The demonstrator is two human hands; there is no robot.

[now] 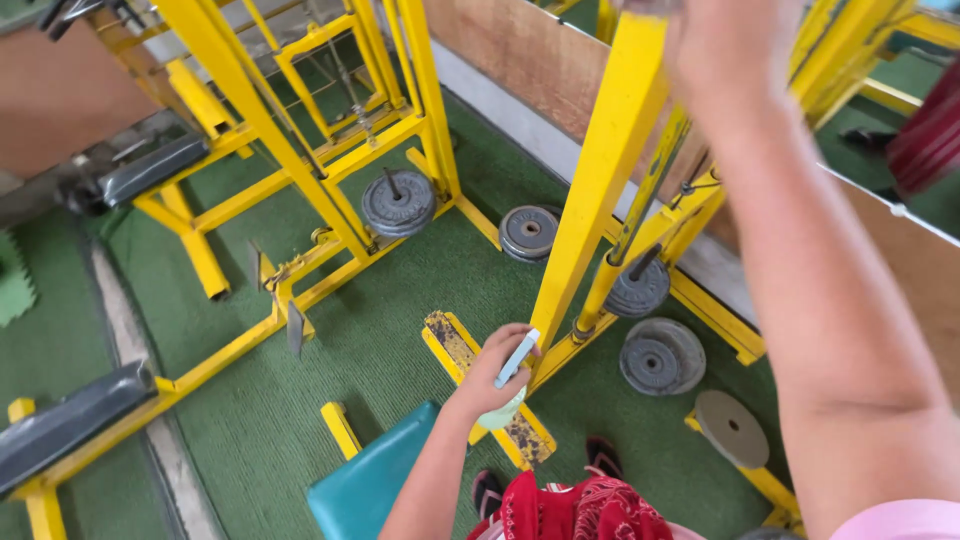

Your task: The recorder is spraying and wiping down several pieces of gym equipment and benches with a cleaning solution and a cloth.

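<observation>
**Gym floor, hands on yellow frame**

Green carpeted floor [400,330], yellow weight machines all round, grey weight plates [660,355] lying by the frame base. Left hand [497,362] is low, fingers curled round a small light-blue flat block [518,357], pressed against the yellow upright post [590,200] near its foot. Right hand [725,45] is raised, up at the top of the same post; grip cut off by the frame edge, cannot tell. Teal seat [365,485] sits below.
</observation>
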